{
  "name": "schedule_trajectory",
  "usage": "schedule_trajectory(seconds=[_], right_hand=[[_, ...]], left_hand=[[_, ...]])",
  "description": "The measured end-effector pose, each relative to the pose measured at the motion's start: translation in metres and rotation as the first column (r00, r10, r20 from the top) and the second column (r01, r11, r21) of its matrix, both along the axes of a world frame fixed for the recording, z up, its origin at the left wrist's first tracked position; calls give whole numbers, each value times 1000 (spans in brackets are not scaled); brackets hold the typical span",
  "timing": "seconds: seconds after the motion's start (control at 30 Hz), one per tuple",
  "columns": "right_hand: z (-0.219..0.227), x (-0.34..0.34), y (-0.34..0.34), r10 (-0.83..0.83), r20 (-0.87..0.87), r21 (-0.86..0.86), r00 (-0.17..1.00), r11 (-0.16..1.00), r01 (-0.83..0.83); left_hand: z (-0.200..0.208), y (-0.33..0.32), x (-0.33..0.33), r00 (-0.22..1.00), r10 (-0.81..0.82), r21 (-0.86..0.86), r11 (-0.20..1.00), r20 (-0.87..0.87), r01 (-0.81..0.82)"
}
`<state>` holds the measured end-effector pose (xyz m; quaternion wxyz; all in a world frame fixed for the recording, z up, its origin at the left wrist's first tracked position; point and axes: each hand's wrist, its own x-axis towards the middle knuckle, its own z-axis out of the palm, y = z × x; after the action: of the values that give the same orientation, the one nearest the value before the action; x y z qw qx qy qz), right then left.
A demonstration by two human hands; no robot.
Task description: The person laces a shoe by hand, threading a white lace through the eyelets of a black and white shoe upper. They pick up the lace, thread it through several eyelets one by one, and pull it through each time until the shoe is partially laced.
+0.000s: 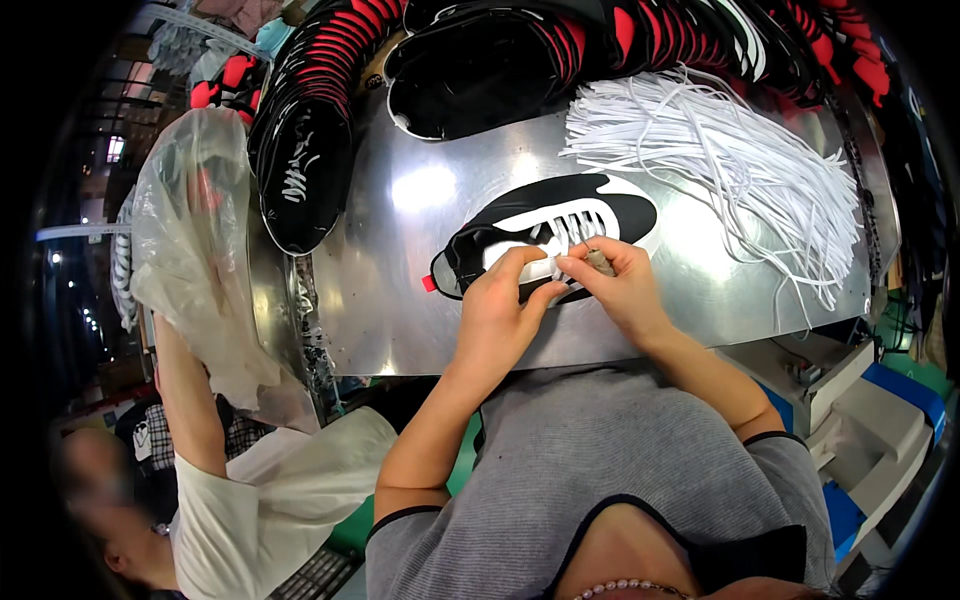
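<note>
A black and white sneaker (pixel 520 215) with a red heel tab lies on its sole on the shiny metal table, its toe toward the right. White shoelace (pixel 575 226) crosses its eyelets. My left hand (pixel 497 312) is over the shoe's opening, thumb and forefinger closed in a pinch on the lace near the tongue. Just to its right, my right hand (pixel 628 295) pinches the lace too, fingertips almost touching the left ones. A tan wrap covers one finger of my right hand. The lace ends between the fingers are mostly hidden.
A heap of white shoelaces (pixel 715 165) spreads over the table's right side. Black and red shoe uppers (pixel 300 150) stand packed in a curved row along the left and far edges. At left, a co-worker's arm (pixel 188 400) reaches into a clear plastic bag (pixel 195 240).
</note>
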<state>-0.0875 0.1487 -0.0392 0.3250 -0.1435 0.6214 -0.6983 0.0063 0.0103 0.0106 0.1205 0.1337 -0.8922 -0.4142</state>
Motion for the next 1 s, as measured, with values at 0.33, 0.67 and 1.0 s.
schedule_trajectory(seconds=[0.33,0.67,1.0], right_hand=[[13,4,37,146,-269,196,952,976,-94],[15,-5,21,218,-247,319,944,938,-134],[44,-44,43,356,-342,463,870,869,-174]], left_hand=[[-8,6,-5,986,120,-142,985,116,-103],[-15,3,-3,999,-49,-138,989,-17,46],[-14,8,-3,999,27,-143,990,34,-22]])
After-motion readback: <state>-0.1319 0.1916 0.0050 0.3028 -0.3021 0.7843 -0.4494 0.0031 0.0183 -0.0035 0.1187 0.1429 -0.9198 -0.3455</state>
